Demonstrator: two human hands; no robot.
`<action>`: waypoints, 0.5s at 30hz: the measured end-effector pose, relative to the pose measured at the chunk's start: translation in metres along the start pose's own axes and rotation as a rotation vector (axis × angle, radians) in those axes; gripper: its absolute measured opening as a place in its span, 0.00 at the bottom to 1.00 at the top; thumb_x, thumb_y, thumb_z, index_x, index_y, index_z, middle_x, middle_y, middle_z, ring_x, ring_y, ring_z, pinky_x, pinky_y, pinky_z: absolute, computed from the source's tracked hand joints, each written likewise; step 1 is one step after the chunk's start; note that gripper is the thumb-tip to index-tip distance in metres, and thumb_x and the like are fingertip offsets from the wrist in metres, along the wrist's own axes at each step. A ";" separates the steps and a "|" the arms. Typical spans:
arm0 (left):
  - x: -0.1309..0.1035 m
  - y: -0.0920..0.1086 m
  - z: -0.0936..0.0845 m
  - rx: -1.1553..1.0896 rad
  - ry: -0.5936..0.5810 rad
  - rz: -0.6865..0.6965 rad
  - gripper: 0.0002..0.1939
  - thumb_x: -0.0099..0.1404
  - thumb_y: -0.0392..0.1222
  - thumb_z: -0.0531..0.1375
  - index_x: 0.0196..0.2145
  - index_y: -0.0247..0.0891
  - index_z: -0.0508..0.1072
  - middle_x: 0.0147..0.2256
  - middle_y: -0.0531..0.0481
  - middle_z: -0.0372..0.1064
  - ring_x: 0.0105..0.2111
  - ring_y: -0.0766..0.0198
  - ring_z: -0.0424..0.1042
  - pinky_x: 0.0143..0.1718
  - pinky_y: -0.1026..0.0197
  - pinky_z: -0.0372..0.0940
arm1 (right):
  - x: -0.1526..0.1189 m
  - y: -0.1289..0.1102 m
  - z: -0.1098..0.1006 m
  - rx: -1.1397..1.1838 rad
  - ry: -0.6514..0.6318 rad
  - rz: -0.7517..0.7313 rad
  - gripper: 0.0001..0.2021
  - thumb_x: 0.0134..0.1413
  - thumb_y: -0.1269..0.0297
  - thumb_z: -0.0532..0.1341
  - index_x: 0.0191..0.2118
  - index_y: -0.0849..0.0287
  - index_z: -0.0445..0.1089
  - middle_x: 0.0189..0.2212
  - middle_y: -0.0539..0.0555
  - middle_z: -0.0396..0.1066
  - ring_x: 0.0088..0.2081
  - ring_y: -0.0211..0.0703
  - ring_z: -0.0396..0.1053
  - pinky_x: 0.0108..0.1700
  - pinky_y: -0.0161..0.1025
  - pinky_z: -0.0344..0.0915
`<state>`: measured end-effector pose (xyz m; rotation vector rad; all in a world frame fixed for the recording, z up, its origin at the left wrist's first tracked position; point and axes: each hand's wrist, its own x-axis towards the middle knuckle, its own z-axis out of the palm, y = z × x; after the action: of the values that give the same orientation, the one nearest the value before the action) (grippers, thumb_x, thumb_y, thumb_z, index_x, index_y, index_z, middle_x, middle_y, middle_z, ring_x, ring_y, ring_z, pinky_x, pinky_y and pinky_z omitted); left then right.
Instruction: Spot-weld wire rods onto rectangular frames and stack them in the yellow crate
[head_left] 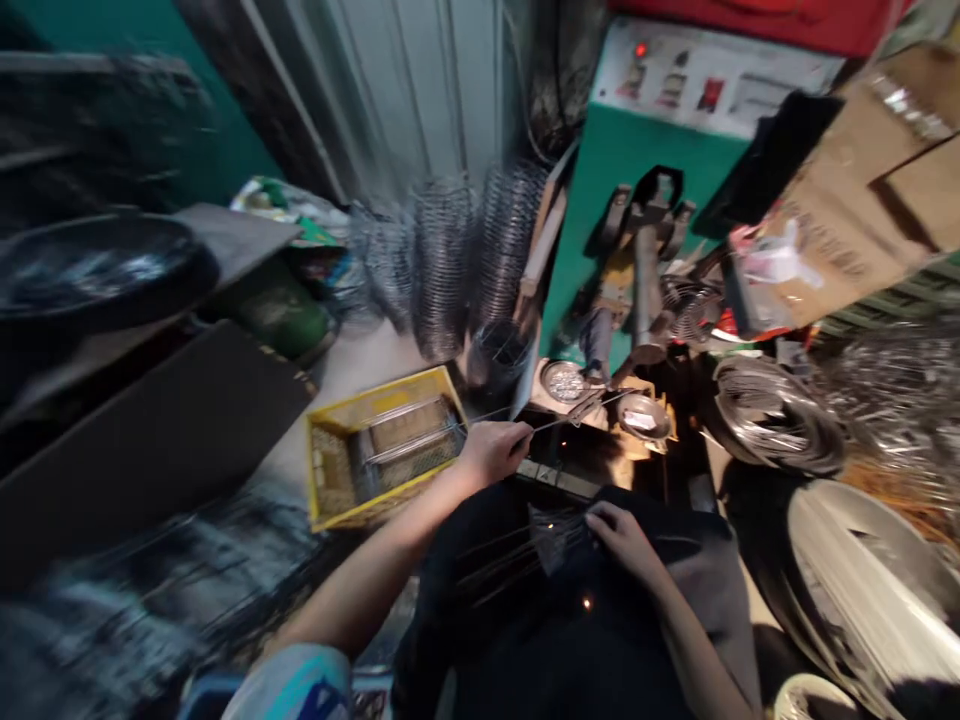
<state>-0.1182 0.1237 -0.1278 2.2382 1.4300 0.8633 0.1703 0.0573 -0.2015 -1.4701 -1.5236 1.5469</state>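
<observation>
The person's left hand (491,452) was curled into a loose fist, its fingers bent together and clamped on a thin wire (559,422). The wire came out past the thumb side and slanted up to the right, toward two shallow round dishes (564,381) at the foot of a green machine (585,200); whether its far end touched anything there could not be told.

The right hand (621,535) lay lower, over the dark cloth (517,650) across the person's lap. Its fingers were bent and close together, the tips at the right end of a bundle of thin wires (559,530) resting on that cloth. Whether thumb and finger had pinched a wire or only touched the bundle could not be told, as the spot was small and blurred. The two hands were well apart, the left one farther forward.

Just beyond the left forearm stood a yellow crate (375,394) with thin metal rods (412,432) inside it. Behind the crate rose stacks of wire rings (442,270). A small glowing speck (587,603) showed against the cloth, below the right hand. To the right of the dishes lay a coil of wire (776,415).
</observation>
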 end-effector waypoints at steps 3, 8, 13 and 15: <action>-0.056 -0.027 -0.037 0.022 0.084 -0.166 0.12 0.67 0.41 0.55 0.37 0.38 0.79 0.30 0.46 0.77 0.30 0.62 0.74 0.33 0.63 0.62 | -0.012 0.021 0.014 -0.117 -0.090 0.047 0.21 0.54 0.43 0.59 0.30 0.59 0.70 0.24 0.50 0.67 0.28 0.41 0.65 0.32 0.37 0.62; -0.140 -0.096 -0.076 -0.087 0.548 -0.607 0.15 0.64 0.46 0.58 0.41 0.36 0.80 0.41 0.44 0.79 0.42 0.56 0.75 0.45 0.59 0.65 | -0.013 0.031 0.029 -0.339 -0.165 0.048 0.18 0.57 0.48 0.55 0.33 0.58 0.70 0.29 0.53 0.72 0.34 0.47 0.70 0.38 0.40 0.63; -0.172 -0.179 -0.069 -0.409 1.054 -0.942 0.20 0.55 0.50 0.62 0.39 0.31 0.77 0.21 0.53 0.68 0.23 0.64 0.67 0.28 0.62 0.65 | -0.010 0.029 0.037 -0.436 -0.192 0.029 0.17 0.58 0.48 0.53 0.36 0.56 0.71 0.33 0.54 0.75 0.38 0.50 0.72 0.41 0.41 0.64; -0.170 -0.206 -0.061 -0.418 1.101 -0.996 0.23 0.58 0.53 0.57 0.41 0.29 0.75 0.16 0.60 0.57 0.16 0.70 0.57 0.21 0.65 0.58 | -0.011 0.030 0.040 -0.458 -0.200 0.036 0.16 0.58 0.49 0.53 0.35 0.55 0.70 0.33 0.54 0.75 0.37 0.50 0.72 0.41 0.41 0.64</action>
<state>-0.3525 0.0568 -0.2530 0.4420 2.1304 1.7955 0.1470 0.0255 -0.2344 -1.6236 -2.0854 1.4628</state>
